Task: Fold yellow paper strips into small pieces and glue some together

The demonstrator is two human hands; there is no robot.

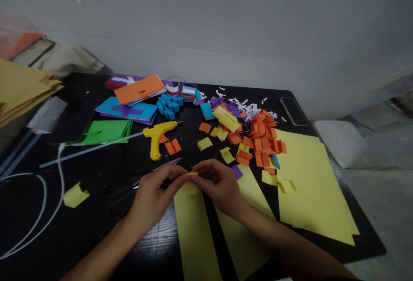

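Observation:
Between the fingertips of both hands is a small piece of yellow paper (192,173). My left hand (158,190) pinches its left end, and my right hand (222,186) pinches the right end. Fingers cover much of the piece. Below the hands lies a long yellow paper strip (195,229), with a wider yellow sheet (241,225) under my right forearm. Black-handled scissors (129,188) rest beside my left hand, partly hidden by it. Beyond the hands lies a yellow hot glue gun (157,139). A folded yellow piece (75,196) sits apart at the left.
Folded orange pieces (263,139) and white scraps (250,108) lie beyond my right hand. Large yellow sheets (312,186) and a phone (293,111) are at the right. Stacked blue (125,109), green (108,131) and orange (140,89) papers stand back left. A white cable (60,186) curves at left.

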